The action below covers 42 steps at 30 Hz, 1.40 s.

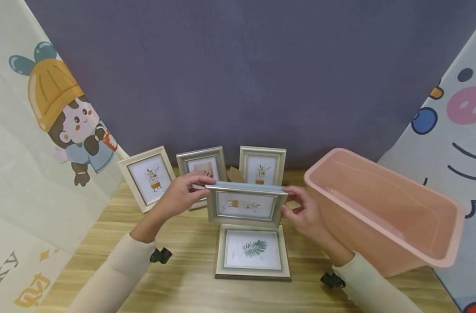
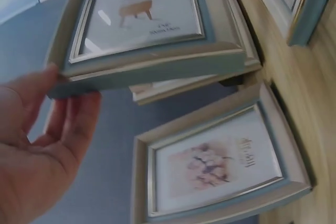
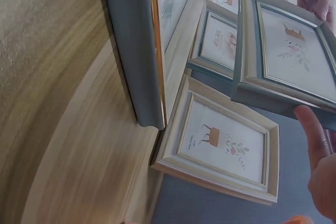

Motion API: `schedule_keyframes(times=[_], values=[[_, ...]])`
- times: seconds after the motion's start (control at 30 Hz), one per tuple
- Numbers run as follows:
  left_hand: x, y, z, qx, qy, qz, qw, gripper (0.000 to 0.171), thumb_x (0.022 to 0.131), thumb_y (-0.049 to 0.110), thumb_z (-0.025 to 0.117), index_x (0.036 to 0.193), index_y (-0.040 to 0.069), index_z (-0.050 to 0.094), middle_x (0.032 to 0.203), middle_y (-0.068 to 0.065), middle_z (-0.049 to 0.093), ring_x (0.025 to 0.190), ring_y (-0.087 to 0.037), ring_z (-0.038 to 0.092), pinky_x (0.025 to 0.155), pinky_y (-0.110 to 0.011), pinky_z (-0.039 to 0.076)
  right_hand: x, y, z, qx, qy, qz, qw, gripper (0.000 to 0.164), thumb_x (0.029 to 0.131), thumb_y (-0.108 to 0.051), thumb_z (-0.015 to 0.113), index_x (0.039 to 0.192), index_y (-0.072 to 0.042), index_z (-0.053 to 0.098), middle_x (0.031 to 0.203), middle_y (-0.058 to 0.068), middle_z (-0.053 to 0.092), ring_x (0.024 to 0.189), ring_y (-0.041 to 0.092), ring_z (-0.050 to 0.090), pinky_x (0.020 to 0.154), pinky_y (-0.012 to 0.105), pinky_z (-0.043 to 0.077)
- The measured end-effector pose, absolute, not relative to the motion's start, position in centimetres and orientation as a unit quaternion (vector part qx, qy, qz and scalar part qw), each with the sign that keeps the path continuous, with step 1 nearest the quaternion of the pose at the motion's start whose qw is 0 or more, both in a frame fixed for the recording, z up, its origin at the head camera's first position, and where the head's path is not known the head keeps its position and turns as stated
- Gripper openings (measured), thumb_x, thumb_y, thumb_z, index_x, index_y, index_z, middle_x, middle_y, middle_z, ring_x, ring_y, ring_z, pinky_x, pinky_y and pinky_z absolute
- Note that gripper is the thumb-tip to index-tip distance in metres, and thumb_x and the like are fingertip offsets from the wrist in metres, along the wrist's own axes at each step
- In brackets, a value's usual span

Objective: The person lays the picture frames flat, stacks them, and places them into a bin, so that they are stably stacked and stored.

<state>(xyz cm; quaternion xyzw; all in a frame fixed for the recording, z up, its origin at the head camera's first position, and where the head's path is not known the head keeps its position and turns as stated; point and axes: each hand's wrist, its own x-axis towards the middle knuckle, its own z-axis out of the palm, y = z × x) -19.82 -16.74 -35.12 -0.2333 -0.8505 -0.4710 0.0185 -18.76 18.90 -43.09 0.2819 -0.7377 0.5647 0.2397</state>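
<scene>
A picture frame [image 1: 246,206] with a silvery-beige border and a potted-plant print is held sideways above the table, its picture facing me. My left hand [image 1: 181,193] pinches its left end near the top corner, thumb on the front and fingers behind. At the opposite end, my right hand [image 1: 306,213] pinches the upper right corner between thumb and fingers. Directly below lies another picture frame [image 1: 253,252] with a green leaf print, on the wooden table. In the left wrist view, the held frame's bluish side edge shows near my thumb.
Behind stand a light frame [image 1: 152,179] at left, a silvery frame [image 1: 201,160] with a pink print, and a light frame [image 1: 263,168] at right. A deep pink bin [image 1: 379,217] stands on the right. A dark wall [image 1: 253,78] closes the back of the wooden table [image 1: 175,269].
</scene>
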Motion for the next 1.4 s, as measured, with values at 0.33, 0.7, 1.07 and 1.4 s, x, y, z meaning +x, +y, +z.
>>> schedule_keyframes(times=[0.33,0.7,1.07,1.4], values=[[-22.5,-17.8,-36.7,-0.262,-0.789,-0.552,-0.061,0.050,0.097,0.012,0.069,0.144,0.005,0.053,0.143,-0.019,0.055,0.120,-0.022,0.058,0.095,-0.022,0.055,-18.8,18.8,-43.1,0.291,-0.716,0.591,0.231,0.055,0.073,0.028,0.066,0.123,0.009,0.055,0.100,-0.005,0.065,0.089,-0.001,0.066,0.051,0.020,0.058],[-24.7,-18.7,-37.8,-0.339,-0.726,-0.570,-0.182,0.091,0.094,0.036,0.074,0.162,0.009,0.020,0.167,-0.025,0.020,0.151,-0.047,0.026,0.115,-0.041,0.043,-18.6,19.2,-43.0,0.298,-0.721,0.583,0.224,0.053,0.072,0.028,0.066,0.121,0.009,0.055,0.105,-0.014,0.063,0.088,0.000,0.066,0.051,0.021,0.058],[-25.4,-18.4,-38.5,-0.395,-0.669,-0.573,-0.259,0.132,0.075,0.066,0.079,0.165,0.017,-0.005,0.171,-0.021,-0.006,0.151,-0.058,0.007,0.112,-0.078,0.025,-18.6,19.3,-43.3,0.313,-0.725,0.571,0.225,0.054,0.072,0.028,0.066,0.121,0.008,0.057,0.105,-0.004,0.064,0.088,-0.001,0.066,0.050,0.024,0.059],[-25.7,-18.0,-38.5,-0.402,-0.664,-0.576,-0.258,0.138,0.068,0.074,0.079,0.165,0.020,-0.004,0.170,-0.022,-0.005,0.154,-0.052,0.006,0.111,-0.078,0.028,-18.4,19.1,-43.2,0.320,-0.716,0.581,0.218,0.054,0.072,0.030,0.064,0.121,0.010,0.054,0.108,-0.015,0.063,0.087,0.000,0.066,0.051,0.022,0.058]])
